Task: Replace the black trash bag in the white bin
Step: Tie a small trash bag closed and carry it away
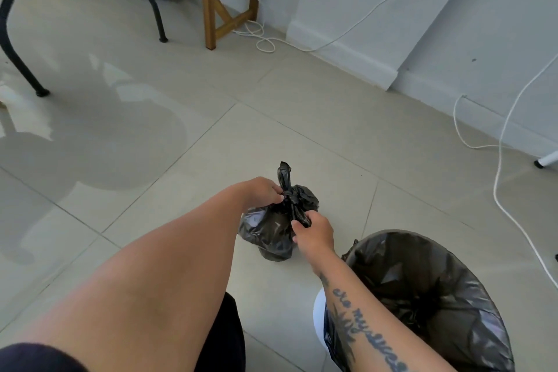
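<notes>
A small full black trash bag (268, 231) sits on the tiled floor in front of me, its neck twisted into a knot. My left hand (264, 190) pinches the bag's neck at the knot from the left. My right hand (312, 234) grips the loose tail of the bag below the knot. To the right stands the white bin (318, 315), lined with another black bag (428, 296) that is folded over its rim. My right forearm crosses the bin's left edge.
White cables (501, 160) trail over the floor along the wall at right and near a wooden table leg (210, 9). Black chair legs (18, 54) stand at the far left. A white furniture foot (546, 160) is at the right edge.
</notes>
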